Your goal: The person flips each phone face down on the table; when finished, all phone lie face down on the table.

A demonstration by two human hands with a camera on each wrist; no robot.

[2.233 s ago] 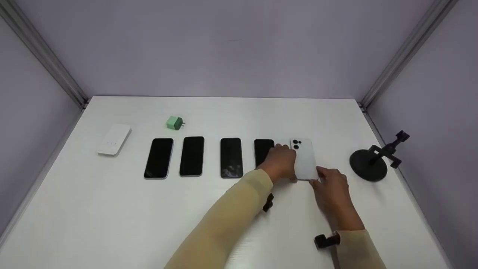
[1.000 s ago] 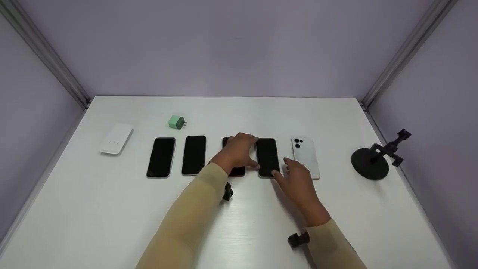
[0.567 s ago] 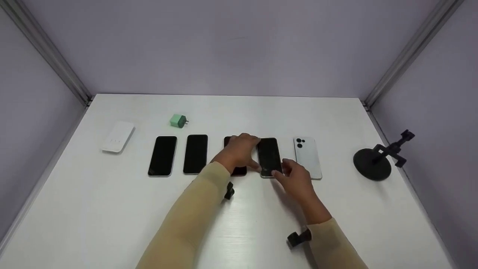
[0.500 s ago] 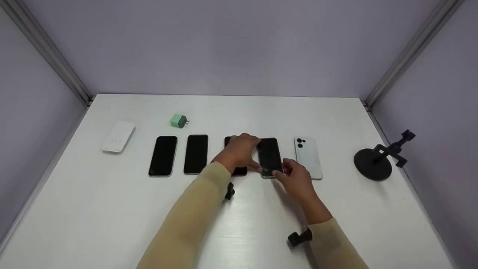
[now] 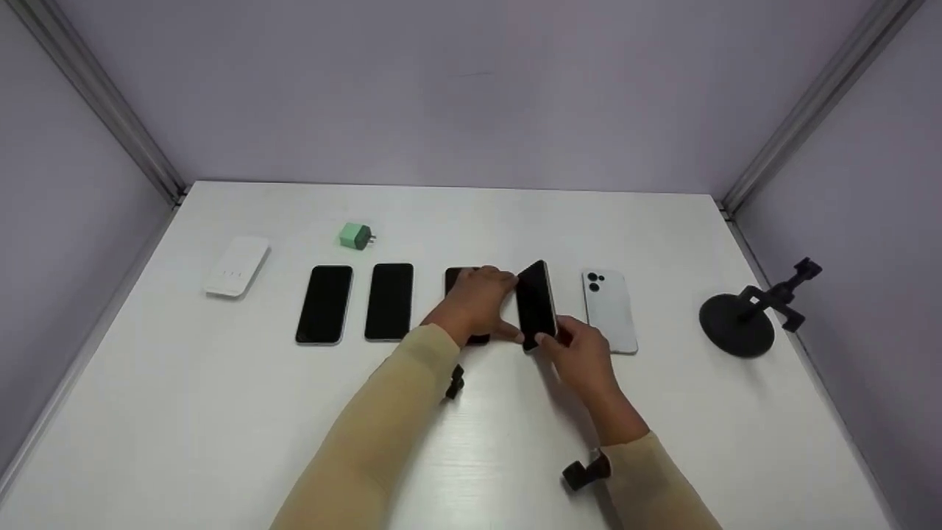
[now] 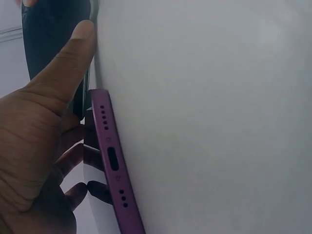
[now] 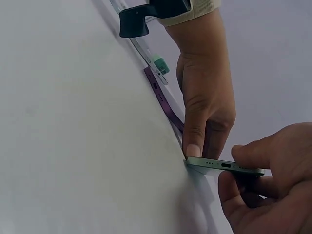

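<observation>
A black-screened phone with a pale green edge stands tilted, its right side raised off the table and its left side low. My right hand pinches it at the lower right corner, thumb on the screen side and fingers behind. My left hand reaches over a purple-edged phone that lies flat. Its thumb is stretched out to the tilted phone's lower left corner, and its fingers reach toward the upper left. Right of the hands lies a white phone, camera side up.
Two more black-screened phones, one left of the other, lie flat on the white table. Behind them is a green charger plug. A white slim box lies at far left, a black stand at right.
Both hands came left from the white phone to the black-screened one beside it. In the last half second my right hand has lifted that phone's right side.
</observation>
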